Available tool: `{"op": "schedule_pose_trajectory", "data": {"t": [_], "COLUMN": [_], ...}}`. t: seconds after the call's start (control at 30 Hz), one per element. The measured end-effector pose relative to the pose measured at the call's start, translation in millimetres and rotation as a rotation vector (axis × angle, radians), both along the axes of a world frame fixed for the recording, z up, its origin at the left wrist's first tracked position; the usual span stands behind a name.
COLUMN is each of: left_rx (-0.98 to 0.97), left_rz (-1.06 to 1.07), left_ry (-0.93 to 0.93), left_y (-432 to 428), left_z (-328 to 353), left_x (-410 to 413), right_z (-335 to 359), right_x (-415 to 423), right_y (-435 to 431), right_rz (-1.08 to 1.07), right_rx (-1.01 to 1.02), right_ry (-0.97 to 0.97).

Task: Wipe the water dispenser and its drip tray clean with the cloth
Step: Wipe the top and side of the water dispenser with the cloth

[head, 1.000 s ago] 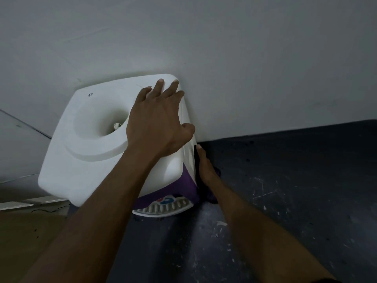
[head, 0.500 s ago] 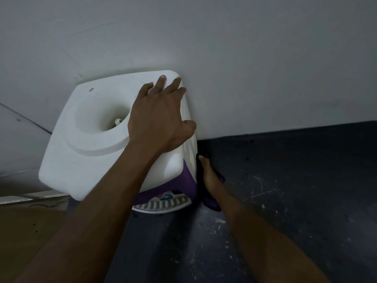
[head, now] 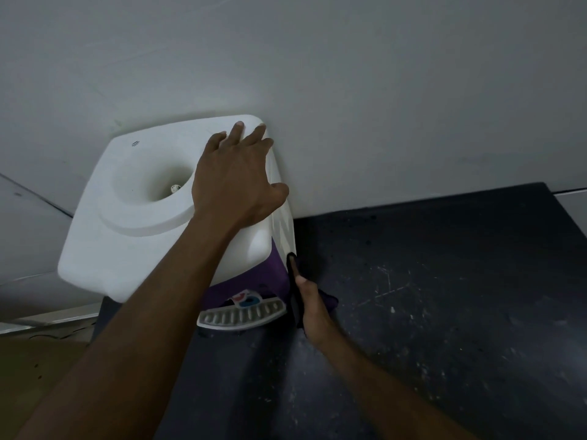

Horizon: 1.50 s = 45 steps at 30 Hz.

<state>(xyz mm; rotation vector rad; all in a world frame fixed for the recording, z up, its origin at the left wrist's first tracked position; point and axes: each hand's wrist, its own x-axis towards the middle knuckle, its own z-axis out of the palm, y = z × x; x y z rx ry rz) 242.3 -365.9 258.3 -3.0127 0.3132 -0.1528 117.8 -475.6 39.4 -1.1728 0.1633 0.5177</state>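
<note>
A white water dispenser [head: 127, 236] with a purple front stands on a dark counter against the wall. Its grey slotted drip tray [head: 241, 315] juts out at the bottom front. My left hand [head: 235, 182] lies flat with spread fingers on the dispenser's top right corner. My right hand [head: 309, 304] presses a dark cloth [head: 328, 301] against the lower right side of the dispenser, fingers straight along the panel. Most of the cloth is hidden behind the hand.
The dark counter [head: 444, 296] stretches to the right, speckled with pale marks. A plain grey wall [head: 349, 90] rises directly behind the dispenser. A brown surface [head: 31, 376] lies lower at the left.
My right hand with the cloth has slid down the dispenser's right side toward me. My left hand stays on the top corner.
</note>
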Motion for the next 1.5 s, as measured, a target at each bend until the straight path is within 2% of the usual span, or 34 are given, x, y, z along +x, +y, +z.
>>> {"op": "schedule_pose_trajectory", "data": {"t": [0.37,0.53,0.67,0.83,0.9,1.03,1.13,1.37,1.5], "left_rx": [-0.021,-0.036,-0.037,-0.049,-0.049,-0.04,-0.045,-0.058,-0.058], "left_rz": [-0.004,-0.001,-0.002,0.001,0.003,0.001,0.0,-0.004,-0.013], "left_ry": [-0.014,-0.017,-0.023,-0.036,-0.036,-0.018,-0.025,-0.034,-0.04], "left_y": [1,0,-1,-2,-1,-1,0,0,0], "left_z": [-1,-1,-2,-3,-2,-3,-3,-4,-4], "left_x": [0,-1,-1,-1,0,0,0,1,2], "right_z": [65,80,91,100,99,81,58,34,38], "right_x": [3,10,24,57,59,41,31,32,35], "right_y": [14,17,19,17,19,24,24,22,19], "right_rz": [-0.077,-0.113,-0.1,-0.089,-0.088,-0.083,-0.101,-0.082,-0.105], "right_rx": [0.157,0.151,0.199,0.018,0.016,0.105,0.132,0.047,-0.032], "right_ry": [-0.188,-0.283,-0.249,-0.265,-0.282,-0.268,-0.18,-0.079,-0.082]}}
